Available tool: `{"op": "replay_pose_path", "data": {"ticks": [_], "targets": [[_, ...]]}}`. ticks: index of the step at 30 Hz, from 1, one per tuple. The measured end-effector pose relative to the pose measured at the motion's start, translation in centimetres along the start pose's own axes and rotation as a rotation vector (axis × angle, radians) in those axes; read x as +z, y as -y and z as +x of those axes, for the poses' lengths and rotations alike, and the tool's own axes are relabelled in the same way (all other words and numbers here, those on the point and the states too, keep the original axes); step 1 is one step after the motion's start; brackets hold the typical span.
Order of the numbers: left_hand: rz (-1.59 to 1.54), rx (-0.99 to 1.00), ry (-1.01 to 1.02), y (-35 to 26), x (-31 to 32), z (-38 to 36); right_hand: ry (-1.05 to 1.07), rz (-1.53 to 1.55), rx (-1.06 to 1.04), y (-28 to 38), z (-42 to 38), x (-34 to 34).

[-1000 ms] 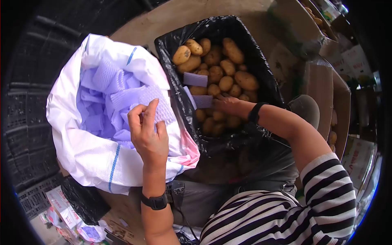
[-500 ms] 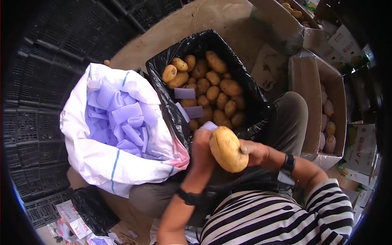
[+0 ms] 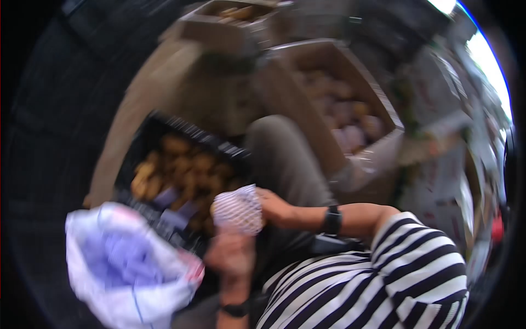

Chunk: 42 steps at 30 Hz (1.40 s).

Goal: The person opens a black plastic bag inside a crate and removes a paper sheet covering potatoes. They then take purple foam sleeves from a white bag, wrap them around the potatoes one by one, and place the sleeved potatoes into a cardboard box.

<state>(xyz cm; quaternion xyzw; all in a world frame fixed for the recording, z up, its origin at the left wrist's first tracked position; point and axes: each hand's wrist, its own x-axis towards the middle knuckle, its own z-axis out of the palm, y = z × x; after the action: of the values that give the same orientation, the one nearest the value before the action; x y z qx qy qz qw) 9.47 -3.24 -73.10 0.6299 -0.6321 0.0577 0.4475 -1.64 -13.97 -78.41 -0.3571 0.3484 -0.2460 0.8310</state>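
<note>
A potato (image 3: pixel 238 209) in a pale foam net sleeve is held up in front of my lap. My right hand (image 3: pixel 275 209) grips it from the right side, its fingers partly hidden behind the net. My left hand (image 3: pixel 233 253) is just below the potato, against or very near its lower end; motion smears its fingers. Behind them stands a crate lined with black plastic (image 3: pixel 219 143), full of bare potatoes (image 3: pixel 186 164). Flat purple foam sleeves (image 3: pixel 176 218) lie on top of those potatoes.
A white sack (image 3: pixel 159 307) of purple foam sleeves (image 3: pixel 123 257) stands at the lower left. Beyond my knee is an open cardboard box (image 3: pixel 296 104) with net-wrapped potatoes (image 3: pixel 350 131). Another box (image 3: pixel 213 27) stands farther back. More cartons (image 3: pixel 438 192) are stacked at the right.
The bare potato in my hands is now covered by a foam net. My view has swung right, so the crate and sack sit farther left and lower and the cardboard box nearer the middle.
</note>
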Motion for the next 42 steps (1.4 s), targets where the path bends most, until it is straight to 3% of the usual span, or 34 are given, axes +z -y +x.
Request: {"op": "replay_pose_path", "data": {"ticks": [2,3,5,6,7,8,10,11,13,14,15,16,17,18,20,22,24,26,28,29,30,33,35,36,38,39,40,41,42], "targets": [[0.157,-0.369,-0.249,8.2,-3.7,-1.3,-0.071,0.019,-0.185,2.7,-1.2,-4.2],[0.454,-0.399,-0.369,13.7,-6.9,-1.6,-0.155,0.081,-0.278,5.1,-2.1,-6.5],[0.466,-0.820,-0.536,22.3,-13.8,-3.4,-0.403,0.153,-0.381,11.0,-4.8,-10.4],[0.387,-1.044,-0.555,23.8,-15.7,-3.7,-0.585,0.152,-0.390,14.2,-6.1,-12.0],[0.308,-1.262,-0.574,24.4,-17.5,-4.0,-0.477,-0.009,-0.278,16.5,-8.0,-16.9],[0.308,-1.257,-0.577,26.2,-18.7,-5.2,-0.666,-0.168,-0.694,16.8,-8.5,-18.5],[-0.032,-1.374,-0.478,30.2,-19.5,-8.0,-0.626,-0.351,-0.749,17.6,-9.0,-21.5],[-0.041,-1.356,-0.419,31.9,-19.2,-8.9,-0.614,-0.353,-0.743,17.2,-8.9,-23.8],[-0.052,-1.265,-0.274,34.8,-19.7,-11.6,-0.534,-1.531,-0.583,14.8,-8.1,-28.3],[0.001,-1.149,-0.323,34.4,-19.1,-12.1,-0.269,-1.588,-0.221,13.3,-8.5,-29.3],[0.069,-1.033,-0.244,35.3,-19.5,-12.9,-0.296,-1.433,0.057,14.5,-8.9,-26.8],[0.173,-1.047,-0.157,30.3,-19.0,-10.0,-0.214,-1.670,0.175,16.3,-8.2,-26.6],[0.140,-0.926,-0.135,28.7,-19.3,-10.0,-0.144,-1.599,0.237,18.5,-7.8,-25.9],[0.098,-0.941,-0.184,25.9,-18.9,-8.5,-0.008,-1.840,0.066,19.6,-6.3,-26.6],[0.136,-0.914,-0.150,22.9,-18.8,-7.0,-0.326,-1.915,-0.635,19.7,-4.0,-20.1],[0.186,-0.934,-0.175,20.1,-18.1,-5.4,-0.126,-1.477,-0.667,19.0,-0.5,-10.0],[0.297,-0.808,-0.100,19.1,-17.5,-4.5,0.200,-1.374,-0.476,15.4,3.4,-3.0],[0.383,-0.798,-0.046,17.9,-16.9,-2.9,0.565,-1.525,-0.542,8.5,9.5,0.7],[0.469,-0.798,0.005,16.8,-16.4,-1.7,0.883,-1.913,-0.480,1.4,15.4,2.5],[0.456,-0.783,-0.043,16.4,-16.2,-1.1,0.936,-2.193,-0.382,-2.2,18.1,2.7],[0.445,-0.763,-0.092,16.2,-16.1,-0.8,0.964,-2.204,-0.385,-4.3,19.7,2.3],[0.376,-0.810,-0.066,16.2,-16.4,-1.5,1.077,-2.588,-0.631,-6.8,22.2,2.5],[0.392,-0.708,-0.053,15.8,-16.1,-1.7,1.100,-2.515,-0.327,-6.9,23.0,2.7],[0.405,-0.711,-0.054,15.3,-15.8,-1.5,1.110,-2.513,-0.337,-5.8,22.5,3.1],[0.396,-0.725,-0.012,14.6,-15.1,-1.2,0.847,-2.136,0.004,-2.2,20.7,3.6],[0.389,-0.741,-0.028,14.4,-14.5,-1.0,0.852,-2.127,-0.006,-0.7,19.0,4.1],[0.331,-0.748,-0.079,13.7,-13.5,-0.5,0.697,-1.452,0.265,0.6,16.4,4.7],[0.450,-0.627,-0.060,13.6,-12.5,-0.4,0.517,-0.762,0.472,1.5,13.8,5.2],[0.565,-0.501,-0.041,13.5,-11.2,-0.6,0.531,-0.394,0.568,2.0,11.2,5.8]]}}
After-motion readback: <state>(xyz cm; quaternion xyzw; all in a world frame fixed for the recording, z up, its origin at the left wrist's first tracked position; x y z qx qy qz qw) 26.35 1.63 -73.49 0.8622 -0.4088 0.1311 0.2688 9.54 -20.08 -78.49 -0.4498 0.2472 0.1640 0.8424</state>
